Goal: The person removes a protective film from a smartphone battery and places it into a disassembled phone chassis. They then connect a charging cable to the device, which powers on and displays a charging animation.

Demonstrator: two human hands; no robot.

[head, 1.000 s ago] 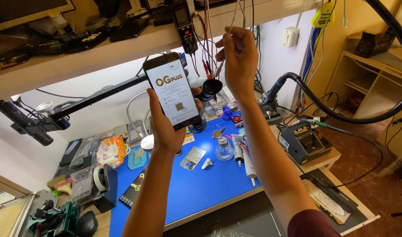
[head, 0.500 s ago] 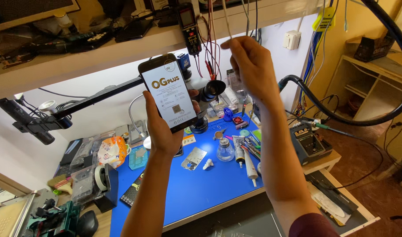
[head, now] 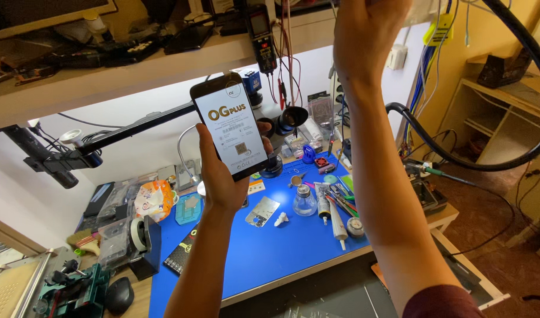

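From the head view, the left hand (head: 223, 176) is closed around a smartphone (head: 233, 126) held upright at centre frame, its white screen protector facing the camera, high over the blue work mat (head: 264, 247). A slip would likely drop it onto the glass bottle (head: 304, 201) and tools below. The right hand (head: 364, 41) reaches to the top edge; its fingers are cut off, so its grip cannot be judged.

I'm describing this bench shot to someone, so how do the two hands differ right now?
The left hand grips a phone upright at its lower half, its white-covered face toward the camera; the right hand holds nothing visible. The left hand sits mid-frame over the blue mat; the right hand reaches higher, its fingers cut off by the top edge. Both are bare and raised above the bench.
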